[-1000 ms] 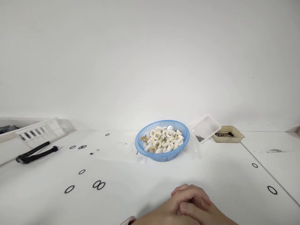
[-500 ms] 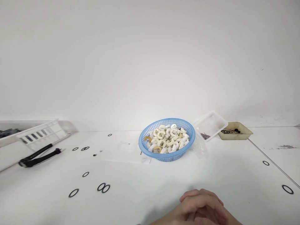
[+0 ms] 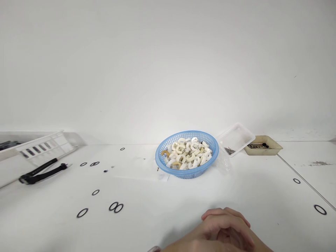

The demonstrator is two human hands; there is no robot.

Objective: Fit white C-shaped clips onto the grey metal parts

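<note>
At the bottom edge, my left hand (image 3: 214,227) and my right hand (image 3: 213,212) are clasped together, fingers curled over each other. Only skin shows in the hollow between them; their lower parts are cut off by the frame. Beyond them, nearest of the containers, stands a blue oval mesh basket (image 3: 159,164), apart from both hands. It is heaped with white and yellowish C-shaped pieces (image 3: 187,154), some with small metal parts on them.
Black-handled pliers (image 3: 43,173) lie at left beside a white slotted basket (image 3: 61,141). Several black rings (image 3: 82,212) are scattered about. Right of the blue basket are a white tray (image 3: 238,134) with small metal pins (image 3: 229,151) and a yellowish tray (image 3: 275,148) holding rings.
The view has shifted slightly, so the table things sit a little higher. My hands stay clasped in nearly the same place.
</note>
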